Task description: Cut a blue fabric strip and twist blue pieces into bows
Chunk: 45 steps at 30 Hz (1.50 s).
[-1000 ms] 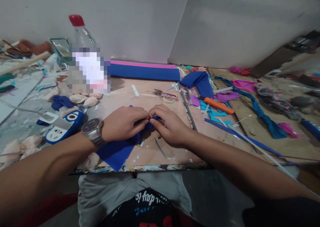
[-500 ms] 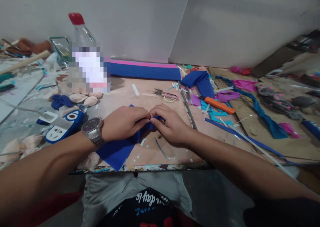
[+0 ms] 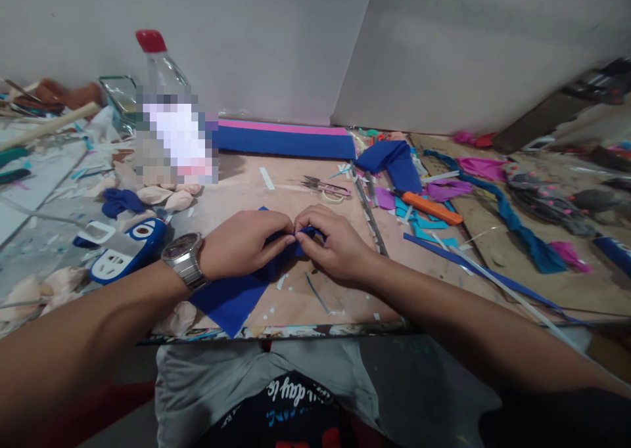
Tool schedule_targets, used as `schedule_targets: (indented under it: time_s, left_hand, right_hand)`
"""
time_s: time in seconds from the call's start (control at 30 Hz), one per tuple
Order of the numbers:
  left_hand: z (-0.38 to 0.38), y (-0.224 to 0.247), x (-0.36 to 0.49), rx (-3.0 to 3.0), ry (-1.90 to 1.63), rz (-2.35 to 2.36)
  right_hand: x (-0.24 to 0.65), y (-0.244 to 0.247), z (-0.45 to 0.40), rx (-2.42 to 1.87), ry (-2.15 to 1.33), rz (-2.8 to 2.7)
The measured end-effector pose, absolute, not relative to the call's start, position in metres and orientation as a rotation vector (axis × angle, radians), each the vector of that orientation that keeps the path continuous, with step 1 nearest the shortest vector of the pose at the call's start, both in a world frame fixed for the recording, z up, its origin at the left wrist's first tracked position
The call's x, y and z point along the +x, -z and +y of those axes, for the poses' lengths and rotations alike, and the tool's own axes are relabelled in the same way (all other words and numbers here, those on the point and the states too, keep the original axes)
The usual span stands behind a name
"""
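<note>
Between my two hands runs a piece of blue fabric point(image 3: 235, 301), its wide lower left part lying flat on the table under my left wrist. My left hand point(image 3: 249, 238) pinches the fabric's edge between thumb and forefinger. Right beside it, fingertips almost touching, my right hand point(image 3: 335, 241) pinches the gathered end. The exact fold between the fingertips is hidden. A watch sits on my left wrist. Beyond my hands lie small thread snips point(image 3: 325, 185) with pinkish handles.
On the left are a blue-and-white power strip point(image 3: 128, 249), a red-capped bottle point(image 3: 165, 70) and pale fabric puffs point(image 3: 180, 200). Long blue and pink fabric strips point(image 3: 290, 142) lie along the wall. An orange utility knife point(image 3: 431, 207) rests at right among scraps.
Both hands keep their pinch on the blue fabric, and the thumbs have shifted only slightly. The view has moved a tiny bit.
</note>
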<state>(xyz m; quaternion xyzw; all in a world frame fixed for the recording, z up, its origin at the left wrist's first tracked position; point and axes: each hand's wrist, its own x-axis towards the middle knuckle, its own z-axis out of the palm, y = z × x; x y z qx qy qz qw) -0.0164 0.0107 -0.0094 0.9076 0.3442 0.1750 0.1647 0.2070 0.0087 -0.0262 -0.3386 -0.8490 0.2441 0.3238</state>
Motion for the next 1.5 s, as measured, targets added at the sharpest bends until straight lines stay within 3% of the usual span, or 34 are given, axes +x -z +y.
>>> schedule_targets:
  time_s: [1.07, 1.5]
  left_hand:
    - [0.0185, 0.0039, -0.0239, 2.208, -0.555, 0.999]
    - [0.0170, 0.0035, -0.0208, 2.175, -0.405, 0.974]
  right_hand:
    - [0.2130, 0.0232, 0.0107, -0.960, -0.693, -2.096]
    - [0.2124, 0.0282, 0.0107, -0.852, -0.607, -2.162]
